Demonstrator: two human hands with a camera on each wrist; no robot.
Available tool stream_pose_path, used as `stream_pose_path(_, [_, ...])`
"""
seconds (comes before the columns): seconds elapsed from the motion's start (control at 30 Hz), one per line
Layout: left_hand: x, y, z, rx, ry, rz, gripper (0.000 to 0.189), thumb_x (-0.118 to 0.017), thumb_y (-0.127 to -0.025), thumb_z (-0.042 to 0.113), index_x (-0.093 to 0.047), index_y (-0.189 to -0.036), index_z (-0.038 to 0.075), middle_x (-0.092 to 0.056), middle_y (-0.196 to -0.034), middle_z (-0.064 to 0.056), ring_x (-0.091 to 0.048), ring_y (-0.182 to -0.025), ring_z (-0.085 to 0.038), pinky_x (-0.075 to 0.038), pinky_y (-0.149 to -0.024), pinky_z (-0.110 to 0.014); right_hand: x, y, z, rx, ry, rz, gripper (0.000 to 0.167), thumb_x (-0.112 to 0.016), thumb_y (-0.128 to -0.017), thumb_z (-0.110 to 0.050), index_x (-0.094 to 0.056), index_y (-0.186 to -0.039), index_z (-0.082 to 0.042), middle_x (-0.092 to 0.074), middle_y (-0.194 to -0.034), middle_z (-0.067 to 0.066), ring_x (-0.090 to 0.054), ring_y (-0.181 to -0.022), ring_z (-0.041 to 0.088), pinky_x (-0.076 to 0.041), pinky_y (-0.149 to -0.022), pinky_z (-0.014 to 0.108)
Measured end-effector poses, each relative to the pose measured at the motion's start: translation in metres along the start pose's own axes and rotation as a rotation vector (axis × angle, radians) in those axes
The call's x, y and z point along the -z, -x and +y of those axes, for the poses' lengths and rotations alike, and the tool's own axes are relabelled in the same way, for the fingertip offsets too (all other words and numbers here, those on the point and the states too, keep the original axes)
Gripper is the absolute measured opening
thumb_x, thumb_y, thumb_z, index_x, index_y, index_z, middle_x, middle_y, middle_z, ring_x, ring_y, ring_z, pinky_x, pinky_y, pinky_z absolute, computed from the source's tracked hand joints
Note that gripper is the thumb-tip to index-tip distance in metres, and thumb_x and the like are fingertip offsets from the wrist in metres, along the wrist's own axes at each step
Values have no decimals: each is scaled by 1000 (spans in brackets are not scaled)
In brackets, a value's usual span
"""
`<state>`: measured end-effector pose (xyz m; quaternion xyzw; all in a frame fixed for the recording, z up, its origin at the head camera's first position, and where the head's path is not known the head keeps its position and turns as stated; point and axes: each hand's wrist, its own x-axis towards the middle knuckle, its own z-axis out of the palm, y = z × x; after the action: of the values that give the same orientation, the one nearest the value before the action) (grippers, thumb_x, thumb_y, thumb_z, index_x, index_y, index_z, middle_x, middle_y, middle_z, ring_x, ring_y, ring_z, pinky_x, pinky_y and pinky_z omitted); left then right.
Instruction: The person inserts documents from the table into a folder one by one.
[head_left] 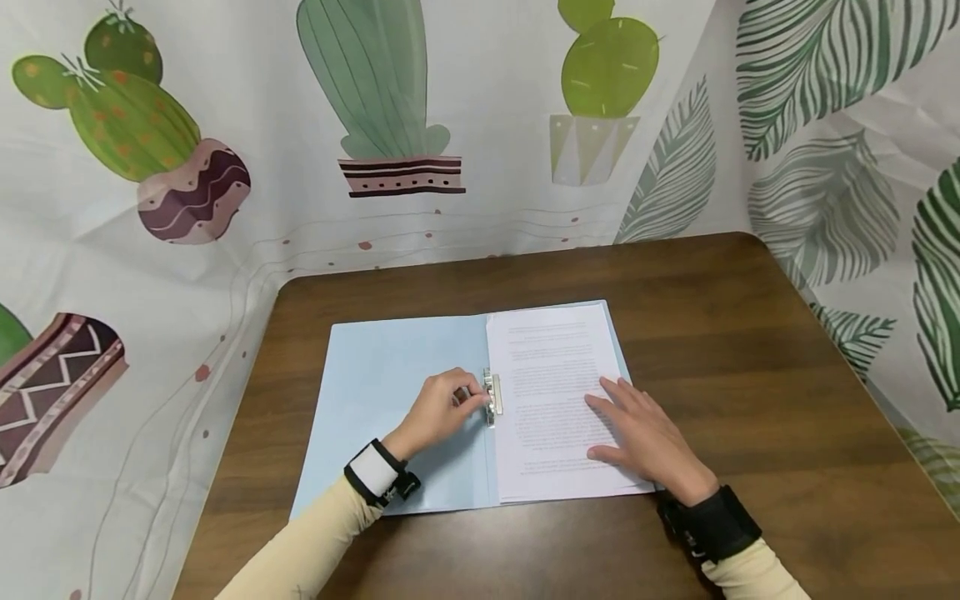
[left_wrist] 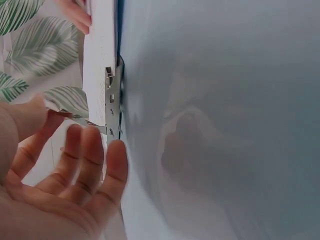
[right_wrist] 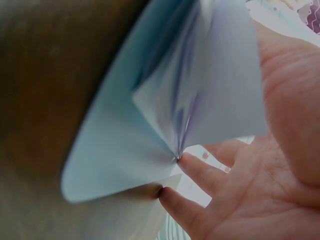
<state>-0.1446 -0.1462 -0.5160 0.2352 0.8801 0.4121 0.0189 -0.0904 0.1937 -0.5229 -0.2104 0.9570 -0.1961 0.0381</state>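
Note:
A light blue folder (head_left: 397,358) lies spread open on the table, with a stack of printed paper sheets (head_left: 551,367) on its right side. At its spine is a metal clip (head_left: 492,398). My left hand (head_left: 438,410) is at the clip; in the left wrist view its thumb and index finger pinch the clip's thin metal lever (left_wrist: 91,123), which stands out from the base, while the other fingers curl loosely. My right hand (head_left: 648,429) rests with spread fingers on the right part of the sheets. In the right wrist view its fingertips touch the paper edges (right_wrist: 225,80).
The brown wooden table (head_left: 750,358) extends around the folder on all sides. Behind and beside it hangs a white cloth (head_left: 502,100) printed with cacti and leaves. Both wrists wear black straps (head_left: 716,525).

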Motion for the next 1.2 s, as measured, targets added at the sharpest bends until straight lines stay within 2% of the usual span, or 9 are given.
stream_pose_path(0.1, [0,-2,-2,68,6,-52,11,-79,-92,20,-69,-89,16,-63,-86,6,-60,-72,-12,-51,-65,-29,0,-1,0,0,-1,-4,79,-89,-79,-37,-58,-145,-6,-40,-159,24,-30,-148,48,-25,-113,70])
stream_pose_path(0.17, [-2,-3,-3,104,-14,-70,17,-82,-89,21,-66,-95,17,-63,-85,5,-59,-70,-12,-49,-65,-29,0,-1,0,2,-1,-5,79,-89,-79,-37,-58,-145,-6,-40,-159,24,-30,-148,48,-25,-113,70])
stream_pose_path(0.27, [-5,-4,-4,137,-72,-93,29,-85,-86,24,-62,-100,14,-61,-80,4,-55,-67,-12,-45,-62,-29,0,-1,1,0,-1,-6,79,-89,-79,-37,-58,-145,-6,-40,-158,25,-30,-148,49,-25,-113,71])
stream_pose_path(0.5, [-11,-6,-5,215,-226,-156,46,-84,-85,41,-51,-105,16,-52,-73,3,-42,-60,-10,-33,-52,-28,1,-1,1,-10,-13,-9,80,-90,-78,-35,-58,-145,-5,-40,-159,25,-29,-148,49,-24,-114,70])
stream_pose_path(0.77, [-17,-9,-2,222,-333,-156,55,-86,-81,45,-48,-106,14,-48,-73,1,-43,-62,-13,-32,-48,-29,1,-1,1,-23,-13,-13,80,-91,-77,-34,-58,-144,-5,-39,-159,25,-28,-149,49,-25,-114,69])
stream_pose_path(1.2, [-21,-8,-5,212,-355,-153,57,-86,-80,47,-46,-105,14,-44,-73,2,-40,-62,-13,-30,-49,-29,2,-2,1,-33,-21,-21,80,-91,-77,-34,-58,-144,-4,-39,-159,26,-28,-149,48,-24,-115,68])
